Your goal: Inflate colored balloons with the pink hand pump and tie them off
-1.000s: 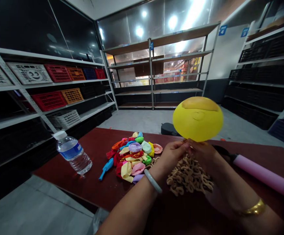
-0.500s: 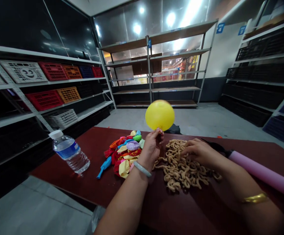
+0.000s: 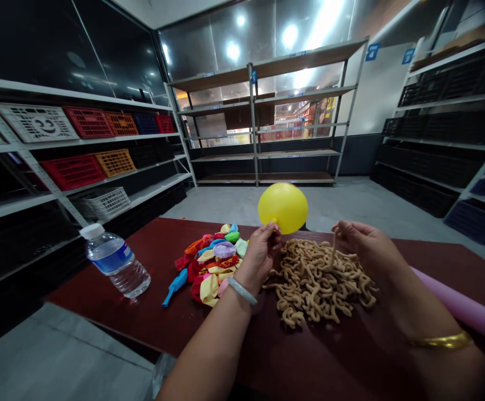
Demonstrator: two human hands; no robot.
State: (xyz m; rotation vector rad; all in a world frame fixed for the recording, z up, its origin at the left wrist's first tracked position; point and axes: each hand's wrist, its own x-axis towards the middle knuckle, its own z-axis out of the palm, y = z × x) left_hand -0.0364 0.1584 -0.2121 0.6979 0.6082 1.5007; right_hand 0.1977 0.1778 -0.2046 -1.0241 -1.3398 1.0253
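Observation:
Pinched by its neck, an inflated yellow balloon (image 3: 283,207) is held up by my left hand (image 3: 261,248) over the table. My right hand (image 3: 363,245) is closed on a thin tan rubber band (image 3: 334,248), which hangs down from the fingertips just above a heap of tan rubber bands (image 3: 315,284). To the left of my left wrist lies a pile of deflated balloons (image 3: 215,262) in many colours. The lower part of my right palm faces away, so it is hidden.
A water bottle (image 3: 116,260) stands on the left of the dark red table (image 3: 142,328). A pink balloon pump tube (image 3: 462,301) lies at the right, partly behind my right forearm. Shelves with crates (image 3: 90,122) line the left wall.
My right hand has risen from the heap with a tan band in its fingers. My left hand has tilted the yellow balloon slightly right and down.

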